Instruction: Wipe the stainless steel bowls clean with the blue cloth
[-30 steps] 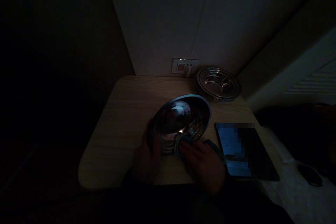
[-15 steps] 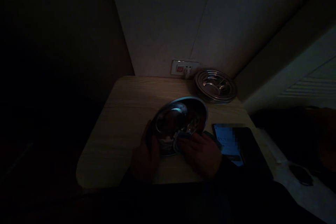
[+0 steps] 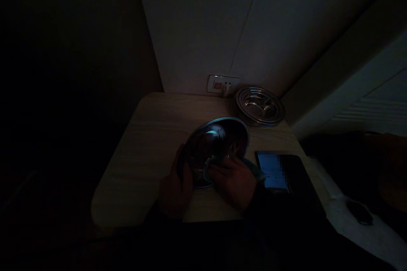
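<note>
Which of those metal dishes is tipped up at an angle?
The dish gripped by the left hand; the others lie flat, stacked near the wall socket.

Both my hands are bare, with the fingers and thumb showing on my left hand (image 3: 176,189) and the fingers and knuckles on my right hand (image 3: 237,183). I wear dark, nearly black long sleeves: the left sleeve (image 3: 153,217) and the right sleeve (image 3: 270,205) both reach the wrist. Equally dark clothing (image 3: 203,247) covers me below, its folds too dim to tell.
</note>
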Tool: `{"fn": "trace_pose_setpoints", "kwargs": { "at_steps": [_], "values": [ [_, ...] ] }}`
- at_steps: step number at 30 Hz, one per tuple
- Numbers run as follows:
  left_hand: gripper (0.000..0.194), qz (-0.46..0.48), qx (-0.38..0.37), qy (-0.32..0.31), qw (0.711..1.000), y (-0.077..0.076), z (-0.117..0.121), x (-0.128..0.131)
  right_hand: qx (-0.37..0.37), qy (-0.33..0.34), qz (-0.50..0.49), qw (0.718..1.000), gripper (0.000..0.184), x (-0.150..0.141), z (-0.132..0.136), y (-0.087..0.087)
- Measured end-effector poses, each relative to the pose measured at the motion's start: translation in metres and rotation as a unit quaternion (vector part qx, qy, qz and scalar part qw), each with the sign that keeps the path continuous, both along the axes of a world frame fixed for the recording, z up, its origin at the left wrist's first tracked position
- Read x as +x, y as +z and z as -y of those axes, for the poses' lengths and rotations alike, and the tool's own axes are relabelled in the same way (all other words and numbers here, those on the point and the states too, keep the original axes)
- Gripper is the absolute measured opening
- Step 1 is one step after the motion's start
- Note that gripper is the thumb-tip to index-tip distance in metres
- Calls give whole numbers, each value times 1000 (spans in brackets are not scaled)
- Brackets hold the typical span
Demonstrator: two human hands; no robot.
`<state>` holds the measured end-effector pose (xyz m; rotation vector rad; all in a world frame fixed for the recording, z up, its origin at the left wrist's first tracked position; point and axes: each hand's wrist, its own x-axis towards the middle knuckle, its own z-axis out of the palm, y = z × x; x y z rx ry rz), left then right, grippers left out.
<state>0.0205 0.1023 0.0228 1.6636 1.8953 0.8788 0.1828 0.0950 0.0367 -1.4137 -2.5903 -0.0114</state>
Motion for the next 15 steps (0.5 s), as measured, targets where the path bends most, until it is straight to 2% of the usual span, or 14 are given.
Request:
{"fn": "trace_pose_setpoints", "kwargs": {
  "at_steps": [4,7,10,15],
  "values": [
    [39,-1,13,4,1000,1,-1,-4,-23,15,-49,998,24,-18,-2,-2],
    [38,-4,4,25,1000,2,-1,-3,-8,40,9,999,22,0,-4,1],
    [38,3,12,15,1000,2,0,0,-3,41,38,998,22,12,-3,4],
    [37,-5,11,11,1000,-1,0,-1,-17,19,-67,997,22,-13,0,-4]
  ]
}}
